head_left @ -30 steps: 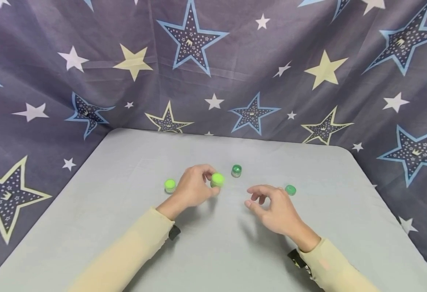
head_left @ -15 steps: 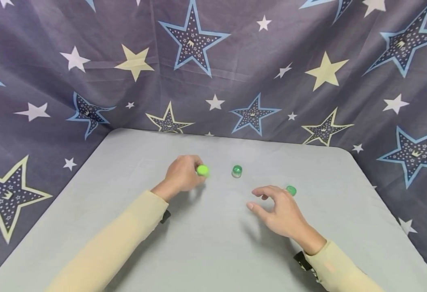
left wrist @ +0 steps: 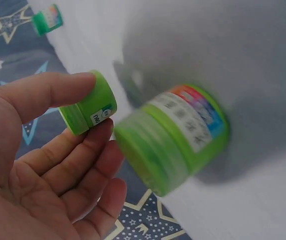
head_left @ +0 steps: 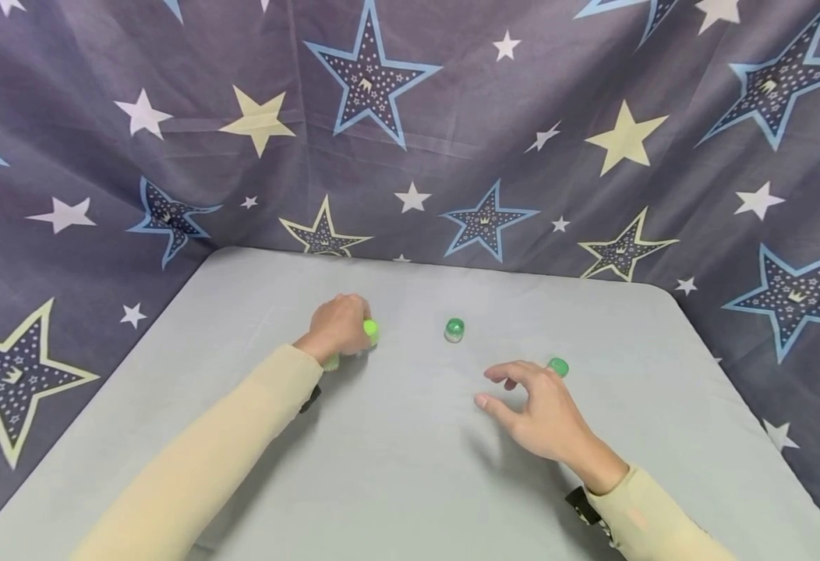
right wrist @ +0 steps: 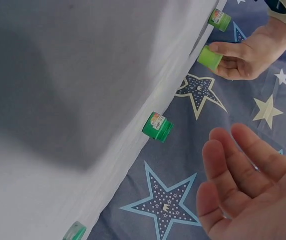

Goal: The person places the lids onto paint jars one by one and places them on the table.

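My left hand pinches a small lime-green jar with a printed label between thumb and fingertips. In the left wrist view, a second lime-green jar with a white and multicoloured label sits on the table right beside those fingers. From the head, this second jar is mostly hidden behind my left wrist. A dark green jar stands near the middle of the table. My right hand holds nothing; its fingers are loosely bent and thumb apart. Just beyond its knuckles lies a dark green lid.
The table has a pale grey cover. Behind it and at both sides hangs a dark curtain printed with stars. In the right wrist view, the dark green jar stands between my two hands.
My left hand has carried its lime-green jar left, from near the dark green jar to above the second lime-green jar's side. My right hand has shifted only slightly right.
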`<move>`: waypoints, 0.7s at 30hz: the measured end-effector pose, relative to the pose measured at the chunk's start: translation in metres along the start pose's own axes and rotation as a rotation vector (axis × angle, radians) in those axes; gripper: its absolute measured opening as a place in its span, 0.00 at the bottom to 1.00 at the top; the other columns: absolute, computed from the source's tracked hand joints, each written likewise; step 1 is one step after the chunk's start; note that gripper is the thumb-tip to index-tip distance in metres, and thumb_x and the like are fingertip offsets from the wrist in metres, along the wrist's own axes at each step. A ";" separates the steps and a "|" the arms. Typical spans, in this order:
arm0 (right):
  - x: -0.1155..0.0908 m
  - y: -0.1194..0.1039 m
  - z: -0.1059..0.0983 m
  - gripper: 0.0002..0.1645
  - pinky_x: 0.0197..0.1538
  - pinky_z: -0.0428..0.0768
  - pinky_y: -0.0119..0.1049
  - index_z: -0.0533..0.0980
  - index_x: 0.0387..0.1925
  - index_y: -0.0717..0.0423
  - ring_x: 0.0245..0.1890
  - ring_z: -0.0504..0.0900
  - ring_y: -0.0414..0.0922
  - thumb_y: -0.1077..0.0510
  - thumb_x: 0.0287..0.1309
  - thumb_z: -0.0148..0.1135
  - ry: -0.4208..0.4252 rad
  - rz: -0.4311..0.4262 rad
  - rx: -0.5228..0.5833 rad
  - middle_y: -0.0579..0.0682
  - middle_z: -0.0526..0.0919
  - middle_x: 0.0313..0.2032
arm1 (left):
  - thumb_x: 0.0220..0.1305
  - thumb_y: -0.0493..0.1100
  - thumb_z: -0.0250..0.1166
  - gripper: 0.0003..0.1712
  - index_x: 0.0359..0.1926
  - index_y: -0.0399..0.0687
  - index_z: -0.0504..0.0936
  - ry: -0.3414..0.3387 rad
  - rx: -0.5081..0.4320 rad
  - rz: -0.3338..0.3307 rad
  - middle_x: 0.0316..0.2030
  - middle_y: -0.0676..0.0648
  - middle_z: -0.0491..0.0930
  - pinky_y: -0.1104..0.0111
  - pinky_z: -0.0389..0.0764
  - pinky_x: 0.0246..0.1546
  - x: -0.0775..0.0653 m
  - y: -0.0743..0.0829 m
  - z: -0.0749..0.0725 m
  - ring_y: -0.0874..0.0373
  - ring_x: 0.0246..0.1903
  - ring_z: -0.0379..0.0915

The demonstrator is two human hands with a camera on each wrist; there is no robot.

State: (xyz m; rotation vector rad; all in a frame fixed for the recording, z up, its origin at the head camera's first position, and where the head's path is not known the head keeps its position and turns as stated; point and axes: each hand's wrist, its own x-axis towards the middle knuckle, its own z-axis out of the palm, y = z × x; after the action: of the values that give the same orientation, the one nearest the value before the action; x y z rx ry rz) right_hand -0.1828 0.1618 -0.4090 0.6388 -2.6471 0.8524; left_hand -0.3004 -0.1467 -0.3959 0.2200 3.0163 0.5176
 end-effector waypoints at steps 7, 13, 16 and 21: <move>0.000 0.001 0.001 0.22 0.40 0.74 0.39 0.82 0.44 0.47 0.37 0.78 0.39 0.40 0.51 0.69 0.001 -0.004 0.001 0.39 0.84 0.42 | 0.40 0.37 0.71 0.10 0.29 0.45 0.82 -0.048 0.078 0.024 0.24 0.50 0.78 0.62 0.71 0.31 0.002 -0.006 0.004 0.53 0.26 0.72; 0.000 0.001 0.001 0.22 0.40 0.73 0.38 0.82 0.44 0.47 0.37 0.78 0.40 0.40 0.51 0.69 0.002 -0.004 -0.001 0.39 0.84 0.41 | 0.39 0.38 0.72 0.17 0.36 0.44 0.82 -0.073 0.122 0.045 0.29 0.48 0.80 0.59 0.73 0.37 0.000 -0.005 0.003 0.52 0.30 0.72; -0.001 0.001 0.001 0.22 0.40 0.74 0.38 0.81 0.44 0.47 0.37 0.78 0.40 0.41 0.51 0.69 0.000 -0.004 0.003 0.39 0.84 0.41 | 0.37 0.42 0.76 0.29 0.46 0.42 0.81 -0.060 0.102 0.072 0.39 0.45 0.82 0.54 0.73 0.45 -0.003 -0.003 0.002 0.50 0.37 0.73; -0.001 0.002 0.002 0.21 0.39 0.75 0.40 0.82 0.44 0.47 0.37 0.78 0.40 0.41 0.50 0.69 0.003 -0.002 0.013 0.40 0.84 0.41 | 0.39 0.46 0.78 0.37 0.54 0.43 0.78 -0.011 0.010 0.138 0.50 0.43 0.80 0.52 0.70 0.55 -0.008 0.005 0.004 0.44 0.49 0.73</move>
State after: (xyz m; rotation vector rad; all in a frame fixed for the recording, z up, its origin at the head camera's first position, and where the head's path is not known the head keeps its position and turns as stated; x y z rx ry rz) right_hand -0.1833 0.1626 -0.4123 0.6429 -2.6393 0.8703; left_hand -0.2918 -0.1423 -0.3977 0.4323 3.0079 0.5094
